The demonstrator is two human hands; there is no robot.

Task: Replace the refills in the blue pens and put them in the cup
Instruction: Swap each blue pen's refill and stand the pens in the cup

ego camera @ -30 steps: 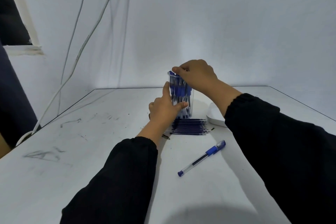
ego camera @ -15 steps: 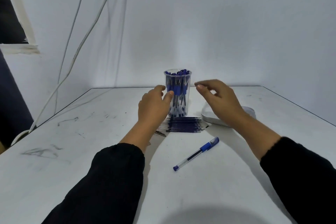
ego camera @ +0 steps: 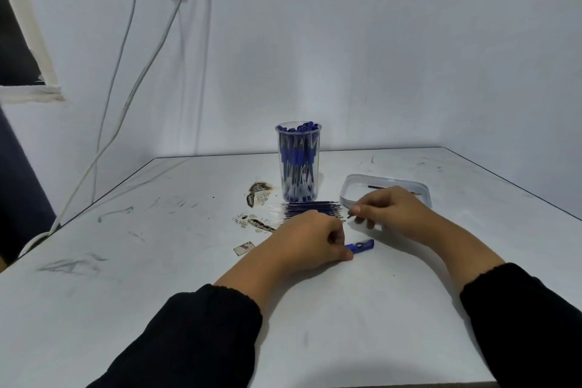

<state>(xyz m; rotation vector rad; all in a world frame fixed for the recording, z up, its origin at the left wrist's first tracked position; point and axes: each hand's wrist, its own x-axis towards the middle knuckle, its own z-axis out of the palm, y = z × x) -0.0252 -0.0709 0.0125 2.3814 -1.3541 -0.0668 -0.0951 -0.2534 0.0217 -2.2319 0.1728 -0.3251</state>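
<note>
A clear plastic cup (ego camera: 298, 164) full of blue pens stands upright at the back middle of the white table (ego camera: 189, 277). In front of it lies a row of dark blue refills (ego camera: 310, 208). My left hand (ego camera: 310, 244) grips a blue pen (ego camera: 362, 245) lying on the table; only its blue capped end shows past my fingers. My right hand (ego camera: 389, 209) hovers just right of the refills and pinches a small dark piece at its fingertips; I cannot tell what it is.
A white shallow tray (ego camera: 356, 186) sits right of the cup, behind my right hand, with a thin dark stick inside. Dark stains and a small scrap (ego camera: 244, 248) mark the table left of the refills. Cables (ego camera: 126, 98) hang down the wall at left.
Both hands left the cup and came down toward me. My left hand has taken hold of the loose blue pen on the table. My right hand now pinches a small dark piece near the refills.
</note>
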